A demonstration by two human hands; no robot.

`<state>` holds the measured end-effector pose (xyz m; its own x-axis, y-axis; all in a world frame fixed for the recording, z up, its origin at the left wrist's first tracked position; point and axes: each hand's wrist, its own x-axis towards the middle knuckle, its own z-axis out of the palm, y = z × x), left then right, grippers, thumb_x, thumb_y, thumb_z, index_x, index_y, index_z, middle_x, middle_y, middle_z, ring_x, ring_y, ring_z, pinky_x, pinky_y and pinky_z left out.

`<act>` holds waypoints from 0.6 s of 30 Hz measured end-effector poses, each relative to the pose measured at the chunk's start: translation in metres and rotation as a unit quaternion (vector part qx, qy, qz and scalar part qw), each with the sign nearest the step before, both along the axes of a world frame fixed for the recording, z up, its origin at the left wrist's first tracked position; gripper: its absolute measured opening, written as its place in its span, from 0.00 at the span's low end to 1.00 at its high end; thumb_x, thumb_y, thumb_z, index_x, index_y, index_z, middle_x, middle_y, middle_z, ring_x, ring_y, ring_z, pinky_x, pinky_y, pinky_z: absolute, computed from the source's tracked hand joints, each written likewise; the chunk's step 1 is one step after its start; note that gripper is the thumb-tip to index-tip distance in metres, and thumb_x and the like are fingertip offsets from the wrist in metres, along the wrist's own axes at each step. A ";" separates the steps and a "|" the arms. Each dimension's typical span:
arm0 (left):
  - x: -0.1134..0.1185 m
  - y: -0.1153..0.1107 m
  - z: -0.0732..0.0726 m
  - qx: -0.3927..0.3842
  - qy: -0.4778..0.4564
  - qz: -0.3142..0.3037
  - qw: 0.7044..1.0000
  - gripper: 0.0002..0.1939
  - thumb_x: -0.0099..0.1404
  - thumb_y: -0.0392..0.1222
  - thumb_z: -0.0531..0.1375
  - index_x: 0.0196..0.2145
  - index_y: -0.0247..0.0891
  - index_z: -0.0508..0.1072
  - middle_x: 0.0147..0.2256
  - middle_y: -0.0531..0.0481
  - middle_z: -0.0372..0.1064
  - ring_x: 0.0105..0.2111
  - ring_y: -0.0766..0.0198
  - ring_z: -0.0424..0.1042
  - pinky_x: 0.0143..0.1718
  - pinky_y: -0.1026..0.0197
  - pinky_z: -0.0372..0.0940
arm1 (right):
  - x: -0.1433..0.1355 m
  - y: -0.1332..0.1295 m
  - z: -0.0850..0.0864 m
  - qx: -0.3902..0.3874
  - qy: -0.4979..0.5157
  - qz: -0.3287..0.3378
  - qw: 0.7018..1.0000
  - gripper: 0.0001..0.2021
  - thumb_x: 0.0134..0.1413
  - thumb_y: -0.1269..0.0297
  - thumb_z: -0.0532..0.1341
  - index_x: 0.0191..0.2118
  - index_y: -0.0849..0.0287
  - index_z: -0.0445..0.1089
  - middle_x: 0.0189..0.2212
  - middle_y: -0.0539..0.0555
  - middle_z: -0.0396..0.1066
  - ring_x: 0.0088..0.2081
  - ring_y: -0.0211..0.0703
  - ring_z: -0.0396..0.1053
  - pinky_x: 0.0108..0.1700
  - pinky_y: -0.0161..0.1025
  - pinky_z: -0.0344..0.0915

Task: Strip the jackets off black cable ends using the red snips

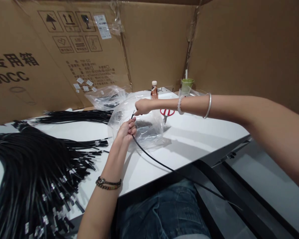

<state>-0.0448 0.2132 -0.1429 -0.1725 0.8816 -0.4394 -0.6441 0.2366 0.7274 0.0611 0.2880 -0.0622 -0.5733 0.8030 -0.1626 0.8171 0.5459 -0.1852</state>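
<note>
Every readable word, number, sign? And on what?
"专用箱": cardboard wall, left; a character before it is cut off.
"00CC": same wall, below; cut at the picture's edge.
Signs, same wall: umbrella, two up arrows, glass; lower row unclear.
Too small or blurred: most of the wall's smaller print, white sticker, bottle.
</note>
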 end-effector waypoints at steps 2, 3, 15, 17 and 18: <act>0.000 0.001 -0.001 -0.004 -0.001 -0.002 1.000 0.15 0.68 0.44 0.59 0.50 0.35 0.70 0.46 0.45 0.70 0.40 0.61 0.73 0.39 0.54 0.72 | -0.001 0.001 -0.003 0.013 -0.022 0.022 0.999 0.13 0.62 0.59 0.62 0.36 0.67 0.74 0.36 0.57 0.76 0.41 0.48 0.74 0.43 0.41 0.69; 0.000 0.002 -0.002 -0.006 -0.001 -0.003 1.000 0.15 0.68 0.44 0.59 0.50 0.35 0.70 0.46 0.45 0.70 0.39 0.61 0.73 0.38 0.55 0.72 | -0.002 0.002 -0.005 0.020 -0.031 0.030 0.999 0.14 0.61 0.59 0.63 0.35 0.68 0.74 0.35 0.59 0.76 0.41 0.50 0.74 0.43 0.40 0.68; 0.002 0.001 -0.006 -0.004 0.005 -0.008 1.000 0.14 0.68 0.44 0.59 0.48 0.35 0.70 0.43 0.46 0.71 0.36 0.63 0.73 0.35 0.58 0.72 | 0.012 -0.006 0.001 0.085 -0.074 0.016 0.994 0.14 0.63 0.60 0.61 0.39 0.69 0.74 0.39 0.64 0.75 0.45 0.53 0.73 0.48 0.46 0.67; 0.002 0.001 -0.005 -0.003 0.007 -0.006 1.000 0.14 0.68 0.44 0.59 0.48 0.34 0.70 0.43 0.46 0.71 0.36 0.63 0.73 0.34 0.58 0.72 | 0.017 -0.007 0.000 0.094 -0.055 0.013 0.994 0.15 0.65 0.56 0.59 0.43 0.65 0.73 0.43 0.60 0.74 0.45 0.49 0.72 0.49 0.48 0.68; 0.002 0.000 -0.005 -0.002 0.009 -0.006 1.000 0.14 0.68 0.44 0.59 0.48 0.35 0.70 0.43 0.46 0.71 0.36 0.63 0.73 0.35 0.58 0.72 | 0.018 -0.008 -0.001 0.094 -0.042 0.010 0.995 0.15 0.66 0.55 0.58 0.45 0.63 0.72 0.44 0.58 0.73 0.45 0.47 0.72 0.49 0.48 0.68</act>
